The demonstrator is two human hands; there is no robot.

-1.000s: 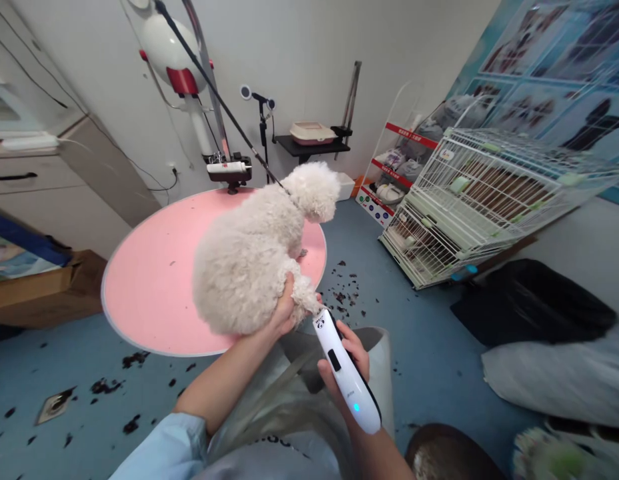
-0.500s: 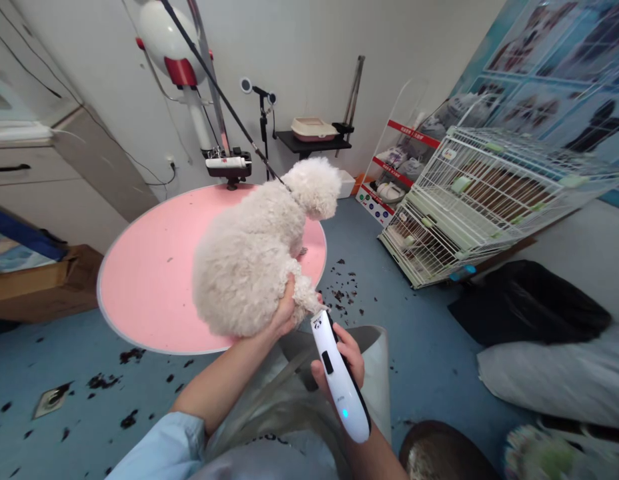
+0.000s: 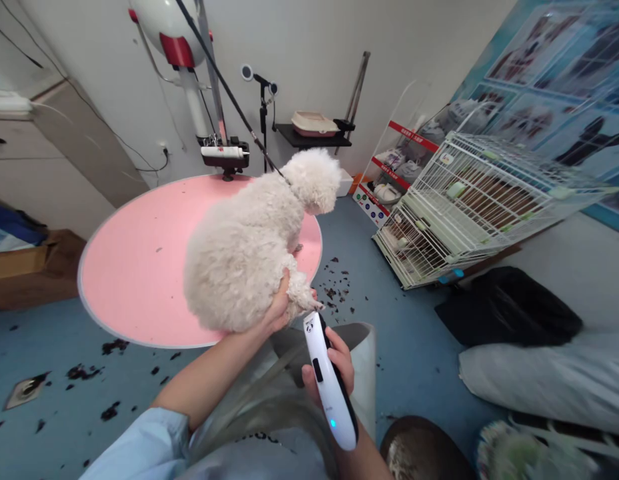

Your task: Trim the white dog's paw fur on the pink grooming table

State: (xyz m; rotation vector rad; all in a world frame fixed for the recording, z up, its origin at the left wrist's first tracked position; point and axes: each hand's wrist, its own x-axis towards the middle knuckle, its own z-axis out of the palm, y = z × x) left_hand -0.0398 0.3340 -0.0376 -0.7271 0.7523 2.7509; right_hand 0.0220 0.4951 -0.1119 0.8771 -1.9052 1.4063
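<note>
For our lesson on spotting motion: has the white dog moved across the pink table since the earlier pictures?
No, no clear shift either way: against the pink table, the dog keeps the same place.

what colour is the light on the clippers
The light on the clippers glows blue; it shows in the head view.

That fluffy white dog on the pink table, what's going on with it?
A person's left hand holds one hind leg of the fluffy white dog, which is on the pink table. The right hand holds a white clipper, its blue light on and its head close to the paw; whether they touch is unclear. A black lead runs to the dog's neck.
</note>
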